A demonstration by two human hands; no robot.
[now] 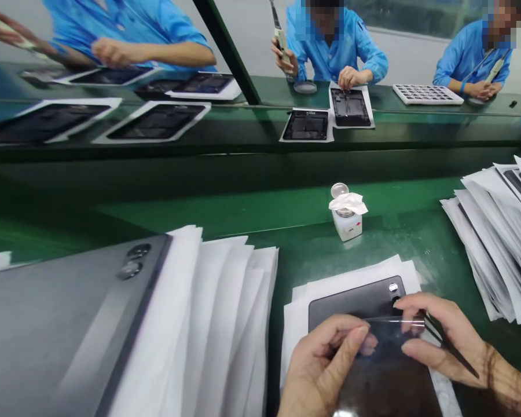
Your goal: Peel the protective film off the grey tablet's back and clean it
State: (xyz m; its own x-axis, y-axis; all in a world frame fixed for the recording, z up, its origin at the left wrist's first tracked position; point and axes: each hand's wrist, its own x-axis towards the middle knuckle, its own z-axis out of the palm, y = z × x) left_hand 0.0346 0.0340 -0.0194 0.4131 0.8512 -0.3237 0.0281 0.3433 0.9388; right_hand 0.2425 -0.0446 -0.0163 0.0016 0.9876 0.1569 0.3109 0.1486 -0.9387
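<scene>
In the head view, my left hand (323,362) pinches the near-left edge of a clear plastic film (388,336) between thumb and forefinger. My right hand (455,330) is at the film's right end, its thumb and fingers curved apart around the edge. Dark tweezers (459,354) lie in that hand, slanting back across the palm. Below the film lies a dark grey tablet back cover (345,298), its camera lenses near the top right corner. White sheets (293,324) lie under the cover. My hands hide part of the cover.
On the left stands a tall stack of white sheets (217,313) topped by a grey tablet cover (65,324). Another sheet stack (499,243) leans at right. A white dispenser bottle (348,223) stands ahead. Beyond the green ledge, people in blue work around open tablet housings (306,124).
</scene>
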